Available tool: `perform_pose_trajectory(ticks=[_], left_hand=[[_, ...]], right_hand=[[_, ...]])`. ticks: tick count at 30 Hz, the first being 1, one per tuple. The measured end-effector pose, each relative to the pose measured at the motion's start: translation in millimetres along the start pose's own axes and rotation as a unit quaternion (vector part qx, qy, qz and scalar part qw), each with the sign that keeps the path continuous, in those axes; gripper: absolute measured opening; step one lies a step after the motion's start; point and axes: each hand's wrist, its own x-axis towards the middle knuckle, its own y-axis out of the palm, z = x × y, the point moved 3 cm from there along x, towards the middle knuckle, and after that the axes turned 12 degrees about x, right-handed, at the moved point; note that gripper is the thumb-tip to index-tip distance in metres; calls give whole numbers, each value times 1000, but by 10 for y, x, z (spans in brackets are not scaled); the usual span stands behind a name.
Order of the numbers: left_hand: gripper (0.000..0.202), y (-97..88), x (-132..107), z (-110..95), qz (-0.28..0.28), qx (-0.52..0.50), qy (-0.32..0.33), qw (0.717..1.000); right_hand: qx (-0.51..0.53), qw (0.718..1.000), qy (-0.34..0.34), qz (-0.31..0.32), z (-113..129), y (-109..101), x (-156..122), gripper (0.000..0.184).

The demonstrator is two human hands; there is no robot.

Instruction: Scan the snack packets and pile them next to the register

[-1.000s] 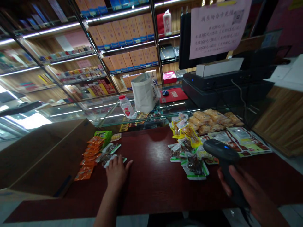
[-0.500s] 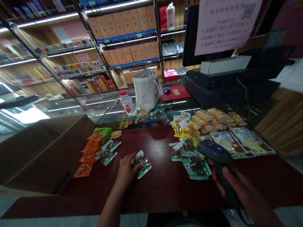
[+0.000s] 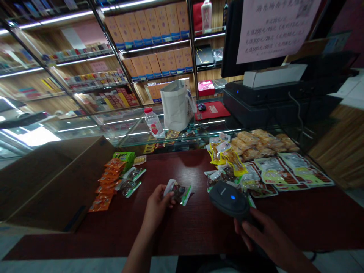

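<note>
In the middle of the dark red tabletop [image 3: 182, 235], my left hand [image 3: 159, 199] pinches a small clear snack packet [image 3: 179, 191] with a green edge and dark contents. My right hand [image 3: 257, 229] is wrapped round the handle of a black barcode scanner [image 3: 229, 197], whose blue light is lit. The scanner's head points left toward the packet, with a gap between them. Behind the scanner lie similar packets [image 3: 217, 176], partly hidden by it. Two more green-edged packets [image 3: 131, 182] lie left of my left hand.
An open cardboard box [image 3: 51, 189] stands at the left, beside orange packets [image 3: 106, 184] and a green pack [image 3: 125, 158]. Yellow-edged packets [image 3: 226, 153], pale wrapped snacks [image 3: 256, 142] and flat pouches [image 3: 277, 170] lie right. Beyond are a bottle [image 3: 153, 123] and a white bag [image 3: 175, 108].
My left hand has raised the snack packet slightly and shifted it right, turning it. My right hand has brought the scanner left, closer to the packet.
</note>
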Motion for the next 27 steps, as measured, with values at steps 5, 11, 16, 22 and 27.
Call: perform_pose_trajectory(ticks=[5,11,16,22,27], left_hand=[[37,99,-34,-52,-17,-123,-21,992],[39,236,-63,-51,-29,-155,-18,987],[38,312,-138,-99,-58,-153,-11,986],[36,366,-173,-113,-53,-163,-7,985],[29,355,-215,-120,-49,-102,2,994]], right_hand=[[4,1000,-3,7,-3,22,3,51],[27,1000,7,-2,-40,61,-9,53],[9,1000,14,13,-19,138,-30,51],[-5,1000,6,18,30,199,-12,50],[6,1000,-1,8,-3,197,1,50]])
